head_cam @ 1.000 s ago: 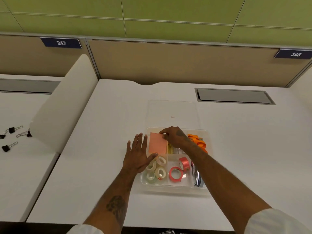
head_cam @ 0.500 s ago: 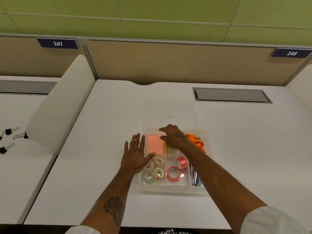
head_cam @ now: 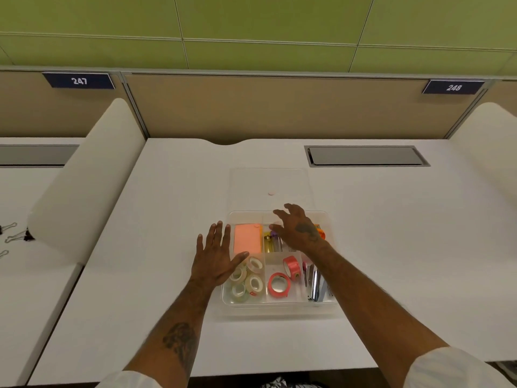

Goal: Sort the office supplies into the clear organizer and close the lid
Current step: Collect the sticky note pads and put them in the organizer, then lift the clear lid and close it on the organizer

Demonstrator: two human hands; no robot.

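Observation:
The clear organizer (head_cam: 279,307) stands on the white desk in front of me. A pink sticky-note pad (head_cam: 247,238) lies flat in its far left compartment. Clear tape rolls (head_cam: 249,280) fill the near left compartment, red tape rolls (head_cam: 282,278) the middle one, and metal staplers (head_cam: 316,281) the right one. Orange scissors (head_cam: 321,233) peek out behind my right hand (head_cam: 296,228), which hovers with fingers spread over the far compartments. My left hand (head_cam: 216,254) rests flat beside the organizer's left wall, thumb over the rim. The clear lid (head_cam: 270,187) lies flat behind the organizer.
A grey cable hatch (head_cam: 366,156) is set into the desk at the back right. White rounded dividers (head_cam: 84,180) flank the desk. Black binder clips (head_cam: 16,233) lie on the neighbouring desk to the left. A beige partition closes off the back.
My right hand has let go of the pink pad, which now lies flat in its compartment, and has lifted away towards the far rim with fingers spread. The left hand has stayed put.

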